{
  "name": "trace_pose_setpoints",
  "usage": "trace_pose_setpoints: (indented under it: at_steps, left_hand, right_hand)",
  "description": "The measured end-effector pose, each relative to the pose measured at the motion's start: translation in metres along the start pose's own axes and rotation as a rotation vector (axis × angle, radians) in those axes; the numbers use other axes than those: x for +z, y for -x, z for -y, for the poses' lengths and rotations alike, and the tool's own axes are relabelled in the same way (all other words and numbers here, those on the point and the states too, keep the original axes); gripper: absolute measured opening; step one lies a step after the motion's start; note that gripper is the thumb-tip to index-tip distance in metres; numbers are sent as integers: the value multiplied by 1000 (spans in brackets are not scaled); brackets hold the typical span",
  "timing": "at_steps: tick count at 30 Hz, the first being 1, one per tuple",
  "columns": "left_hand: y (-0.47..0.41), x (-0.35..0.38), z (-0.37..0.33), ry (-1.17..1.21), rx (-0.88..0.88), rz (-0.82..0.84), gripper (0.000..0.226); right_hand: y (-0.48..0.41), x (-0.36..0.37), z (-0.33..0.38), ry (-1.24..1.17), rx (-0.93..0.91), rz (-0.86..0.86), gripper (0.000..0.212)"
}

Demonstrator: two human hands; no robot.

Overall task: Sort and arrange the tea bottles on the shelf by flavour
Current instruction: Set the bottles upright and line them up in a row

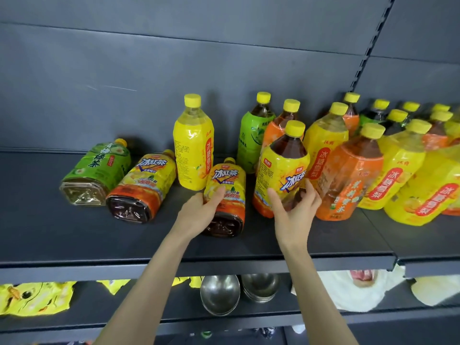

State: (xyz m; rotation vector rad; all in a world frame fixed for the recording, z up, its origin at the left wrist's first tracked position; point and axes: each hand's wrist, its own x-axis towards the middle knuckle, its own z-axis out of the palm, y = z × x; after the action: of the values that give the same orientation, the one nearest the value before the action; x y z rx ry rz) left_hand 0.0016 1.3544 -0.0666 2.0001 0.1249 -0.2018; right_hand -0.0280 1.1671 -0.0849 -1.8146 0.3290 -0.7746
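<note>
On the dark shelf, my left hand grips a lying iced black tea bottle by its side. My right hand clasps the lower part of an upright iced black tea bottle. Further left, another iced black tea bottle and a green tea bottle lie on their sides. A yellow pear drink bottle stands behind them. An upright green tea bottle and an orange-labelled bottle stand close to my right hand.
Several more yellow and orange bottles crowd the shelf's right end. The shelf's back panel is dark grey. On the lower shelf sit stacked metal bowls, yellow packets and white bags.
</note>
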Motion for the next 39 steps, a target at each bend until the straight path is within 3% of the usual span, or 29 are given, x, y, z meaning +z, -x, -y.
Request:
trace_pose_setpoints:
  at_steps: [2, 4, 8, 12, 15, 22, 32, 35, 39]
  left_hand:
    - [4, 0, 3, 28, 20, 4, 77]
    - [8, 1, 10, 70, 31, -25, 85]
    - [22, 8, 21, 127, 104, -61, 76]
    - [34, 10, 25, 167, 285, -109, 47]
    - [35, 2, 28, 246, 403, -49, 43]
    - [5, -22, 30, 95, 481, -26, 66]
    - [-12, -18, 14, 37, 428, -125, 58]
    - [-5, -19, 11, -96, 423, -202, 53]
    - [18, -25, 13, -182, 482, -382, 25]
  right_hand:
    - [23, -1, 2, -25, -19, -42, 54]
    - [38, 3, 7, -69, 54, 120, 36]
    - [34, 23, 15, -44, 224, 470, 58]
    - [28, 33, 24, -259, 228, 574, 60]
    - [24, 30, 31, -370, 124, 621, 60]
    - [13, 37, 28, -322, -47, 599, 69]
    - [0, 52, 22, -57, -153, 534, 79]
    - [3, 48, 26, 59, -187, 477, 72]
    - [20, 34, 32, 119, -220, 371, 38]
